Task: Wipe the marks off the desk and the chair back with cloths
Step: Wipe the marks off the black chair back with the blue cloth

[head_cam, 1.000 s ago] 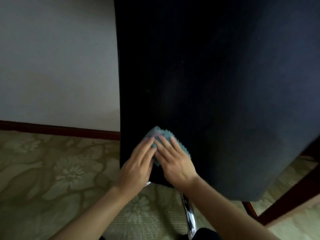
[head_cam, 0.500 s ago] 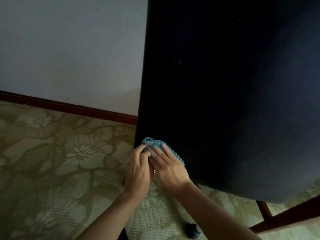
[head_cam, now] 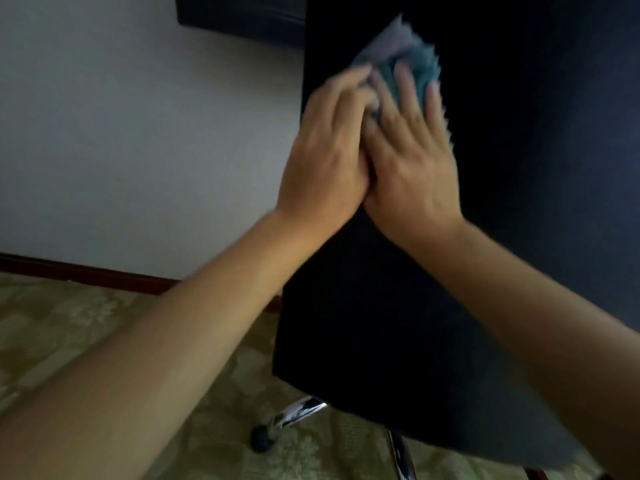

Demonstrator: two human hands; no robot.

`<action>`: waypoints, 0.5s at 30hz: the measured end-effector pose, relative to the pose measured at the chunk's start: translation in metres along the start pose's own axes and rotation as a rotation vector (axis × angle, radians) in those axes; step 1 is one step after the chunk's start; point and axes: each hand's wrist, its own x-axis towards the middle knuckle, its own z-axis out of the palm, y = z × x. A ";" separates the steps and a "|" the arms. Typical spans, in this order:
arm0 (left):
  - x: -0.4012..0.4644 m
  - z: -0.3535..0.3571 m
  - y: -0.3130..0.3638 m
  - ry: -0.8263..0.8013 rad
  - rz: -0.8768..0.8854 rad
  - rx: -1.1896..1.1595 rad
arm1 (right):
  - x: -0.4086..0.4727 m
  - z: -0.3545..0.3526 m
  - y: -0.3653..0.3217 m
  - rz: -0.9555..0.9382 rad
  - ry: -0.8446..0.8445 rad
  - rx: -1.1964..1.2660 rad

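The fingers (head_cam: 403, 86) of the right hand (head_cam: 412, 157) lie straight and slightly spread, pressed flat onto a teal cloth (head_cam: 420, 69) with a pinked, zigzag edge. The fingers of the left hand (head_cam: 325, 157) lie straight and close together just beside them, the two hands touching along their inner edges; the left fingertips rest on a paler, greyish fold of cloth (head_cam: 391, 43) that sticks out above them. Motion blur makes it hard to tell whether this is a second cloth or the other face of the same one.

Both hands press the cloth against the dark chair back (head_cam: 519, 168), near its left edge and high up on it. No writing, label or brand can be read anywhere.

Below the hands, two bare forearms run down to the bottom corners of the view. Under the lower edge of the chair back, two chrome legs (head_cam: 298, 414) of the chair base show, one ending in a black caster (head_cam: 261, 441). To the left of the fingers stands a pale wall (head_cam: 138, 133) with a dark red-brown skirting board (head_cam: 86, 270), and a green floral carpet (head_cam: 52, 327) lies below. A dark object (head_cam: 239, 15) hangs on the wall, up and left of the fingers.
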 end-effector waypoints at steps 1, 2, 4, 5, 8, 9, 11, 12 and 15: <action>0.016 0.001 0.005 0.019 0.021 -0.002 | 0.010 -0.002 0.007 0.022 0.034 -0.016; 0.022 0.003 0.008 0.040 0.030 0.003 | 0.013 -0.003 0.010 0.040 0.064 -0.015; 0.005 0.012 0.008 0.044 0.009 0.026 | -0.004 0.001 0.007 0.054 0.079 0.041; -0.016 0.017 0.006 0.025 -0.015 0.033 | -0.023 0.005 0.000 0.053 0.061 0.090; -0.106 0.027 -0.003 -0.108 -0.114 0.083 | -0.099 0.020 -0.028 0.003 -0.084 0.203; -0.139 0.029 -0.003 -0.178 -0.138 0.089 | -0.130 0.022 -0.035 -0.021 -0.149 0.226; -0.200 0.029 -0.001 -0.330 -0.144 0.117 | -0.191 0.023 -0.046 -0.091 -0.292 0.239; -0.226 0.030 0.003 -0.418 -0.129 0.131 | -0.221 0.021 -0.048 -0.134 -0.364 0.228; -0.267 0.035 0.022 -0.570 -0.079 0.104 | -0.274 0.009 -0.040 -0.210 -0.541 0.193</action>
